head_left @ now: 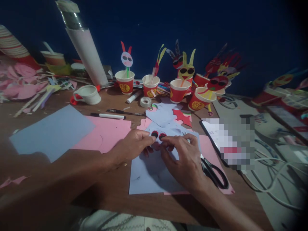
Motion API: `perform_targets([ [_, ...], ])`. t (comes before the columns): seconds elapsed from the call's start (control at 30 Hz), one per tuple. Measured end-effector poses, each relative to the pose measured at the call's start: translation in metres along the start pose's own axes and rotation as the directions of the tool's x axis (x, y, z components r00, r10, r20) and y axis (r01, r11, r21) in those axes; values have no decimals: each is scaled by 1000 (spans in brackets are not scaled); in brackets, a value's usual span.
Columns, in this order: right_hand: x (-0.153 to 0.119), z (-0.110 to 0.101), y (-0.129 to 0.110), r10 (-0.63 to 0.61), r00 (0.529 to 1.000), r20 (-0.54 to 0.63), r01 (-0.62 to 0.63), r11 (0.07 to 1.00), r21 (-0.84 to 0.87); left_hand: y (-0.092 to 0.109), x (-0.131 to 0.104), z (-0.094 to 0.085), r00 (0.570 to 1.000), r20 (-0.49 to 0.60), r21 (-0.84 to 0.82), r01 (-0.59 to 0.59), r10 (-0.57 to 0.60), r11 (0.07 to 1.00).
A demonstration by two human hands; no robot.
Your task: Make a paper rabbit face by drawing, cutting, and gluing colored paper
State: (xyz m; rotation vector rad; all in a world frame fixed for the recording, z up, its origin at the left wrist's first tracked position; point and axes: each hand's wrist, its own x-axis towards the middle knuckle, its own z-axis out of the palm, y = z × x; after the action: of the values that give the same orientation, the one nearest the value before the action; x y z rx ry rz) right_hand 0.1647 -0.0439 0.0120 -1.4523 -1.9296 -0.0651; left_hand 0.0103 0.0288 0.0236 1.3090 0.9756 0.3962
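My left hand [137,144] pinches the left side of a small pale paper face [157,143] with thumb and fingers. Two dark eye pieces [154,134] edged in red sit side by side on it. At the right eye piece, the bent fingers of my right hand [186,160] press close together on the paper face. Under both hands lies a white paper sheet [141,179] on top of pink paper [209,150]. Black-handled scissors [216,175] rest beside my right wrist, their blades partly hidden by that hand.
Behind stand several red paper cups [125,84] holding paper animal faces on sticks. A white mug [88,94], tape roll [145,102], marker [108,115] and white-wrapped cylinder [88,57] stand or lie around. At right are a phone [214,138] and white cables [271,189].
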Motion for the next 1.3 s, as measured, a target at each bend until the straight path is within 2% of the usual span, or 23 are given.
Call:
perform_targets([
  [0.73, 0, 0, 0, -21, 999, 31, 23, 998, -59, -4, -1, -1, 999, 41, 17, -33, 33, 999],
  [0.9, -2, 3, 0, -23, 1000, -2, 23, 999, -37, -6, 0, -2, 997, 66, -14, -42, 43, 999],
  [1.13, -1, 3, 1, -10, 1000, -12, 9, 1000, -8, -14, 2, -2, 990, 72, 36, -126, 123, 991],
  [1.3, 1, 3, 0, 38, 998, -50, -34, 997, 68, -18, 3, -1, 988, 85, -8, -130, 130, 992],
])
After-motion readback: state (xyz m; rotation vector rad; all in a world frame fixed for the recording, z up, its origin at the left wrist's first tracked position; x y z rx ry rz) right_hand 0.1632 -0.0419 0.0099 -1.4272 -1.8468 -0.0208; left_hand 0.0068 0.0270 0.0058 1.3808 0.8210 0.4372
